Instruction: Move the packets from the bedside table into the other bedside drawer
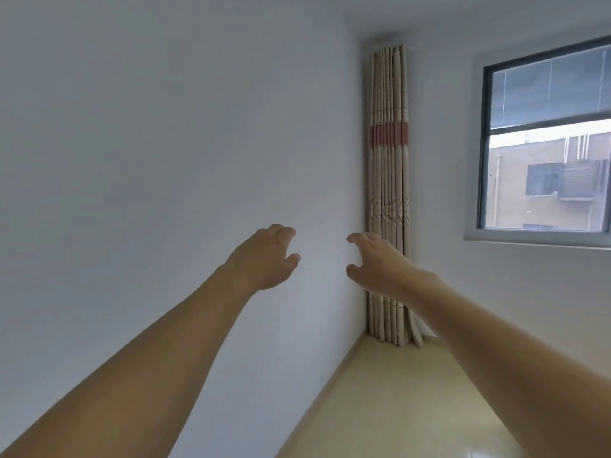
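Two bare forearms fill the foreground, one rising from seven o'clock, the other from four o'clock, both stretched out toward the centre; left hand (pixel 264 259) sits just left of centre, back to the camera, fingers loosely curled, thumb apart from them, nothing in its grasp; right hand (pixel 377 262) mirrors it just right of centre, fingers and thumb loosely hooked with a gap between them, also holding nothing; the two hands are near each other but not touching. Behind them, a plain white wall (pixel 158 143) spans nine to twelve o'clock; a gathered beige curtain (pixel 389 160) with a reddish band hangs in the corner at one o'clock; a dark-framed window (pixel 545 137) sits at two o'clock; pale floor (pixel 390 401) at five o'clock. Packets, bedside table and drawer: none in view.
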Available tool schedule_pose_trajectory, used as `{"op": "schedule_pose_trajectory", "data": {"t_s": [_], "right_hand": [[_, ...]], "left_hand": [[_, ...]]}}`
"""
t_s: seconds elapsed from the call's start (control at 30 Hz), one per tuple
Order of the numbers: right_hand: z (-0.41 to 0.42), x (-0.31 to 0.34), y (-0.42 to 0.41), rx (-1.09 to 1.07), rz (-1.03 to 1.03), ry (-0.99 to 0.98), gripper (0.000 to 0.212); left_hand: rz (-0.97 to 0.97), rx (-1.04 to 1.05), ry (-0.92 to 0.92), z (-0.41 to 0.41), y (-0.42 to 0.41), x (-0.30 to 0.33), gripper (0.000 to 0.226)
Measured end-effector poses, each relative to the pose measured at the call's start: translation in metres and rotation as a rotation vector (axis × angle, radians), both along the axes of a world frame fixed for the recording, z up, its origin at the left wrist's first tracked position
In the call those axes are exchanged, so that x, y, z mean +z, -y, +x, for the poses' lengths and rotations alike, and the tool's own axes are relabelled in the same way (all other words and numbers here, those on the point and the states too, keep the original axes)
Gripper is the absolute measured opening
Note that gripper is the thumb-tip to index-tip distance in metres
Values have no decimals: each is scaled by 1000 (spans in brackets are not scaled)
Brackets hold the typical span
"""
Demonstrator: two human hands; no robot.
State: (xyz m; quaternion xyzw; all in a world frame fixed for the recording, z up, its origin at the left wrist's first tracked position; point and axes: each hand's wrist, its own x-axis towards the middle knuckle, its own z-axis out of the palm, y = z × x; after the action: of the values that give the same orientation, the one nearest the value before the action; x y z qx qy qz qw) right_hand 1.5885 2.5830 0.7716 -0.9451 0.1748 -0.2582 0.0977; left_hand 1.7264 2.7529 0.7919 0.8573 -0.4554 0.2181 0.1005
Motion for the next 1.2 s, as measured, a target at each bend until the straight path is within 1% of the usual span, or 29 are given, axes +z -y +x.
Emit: {"op": "schedule_pose_trajectory", "data": {"t_s": [0.17, 0.23, 0.37, 0.47, 0.53, 0.67, 0.8, 0.87, 0.97, 1.07, 1.13, 1.2], "right_hand": [[88, -45, 72, -52, 51, -12, 60], [122, -57, 112, -76, 98, -13, 61], [179, -55, 200, -130, 157, -59, 63], [217, -52, 262, -194, 163, -32, 63], [243, -59, 296, -195, 168, -14, 64], [298, -86, 368, -214, 207, -46, 61], [353, -108, 460, -281, 222, -60, 52], [377, -110, 512, -319, 220, -62, 53], [409, -97, 592, -399, 226, -34, 57], [432, -80, 667, -456, 225, -15, 60], [441, -74, 715, -481, 219, -1, 60], [442, -75, 765, -514, 219, 4, 60]], "left_hand": [[21, -23, 15, 100, 78, -34, 55], [23, -44, -12, 138, 119, -47, 54], [97, -89, -26, 210, 204, -52, 54], [56, -113, -47, 258, 266, -48, 54], [58, -150, -53, 284, 309, -48, 54], [102, -239, -37, 339, 401, -61, 54], [126, -318, -38, 402, 502, -84, 55], [116, -350, -55, 435, 556, -90, 57], [95, -399, -102, 477, 641, -79, 58], [70, -452, -97, 509, 731, -60, 57], [39, -496, -124, 520, 798, -54, 57], [51, -550, -147, 523, 865, -59, 58]]}}
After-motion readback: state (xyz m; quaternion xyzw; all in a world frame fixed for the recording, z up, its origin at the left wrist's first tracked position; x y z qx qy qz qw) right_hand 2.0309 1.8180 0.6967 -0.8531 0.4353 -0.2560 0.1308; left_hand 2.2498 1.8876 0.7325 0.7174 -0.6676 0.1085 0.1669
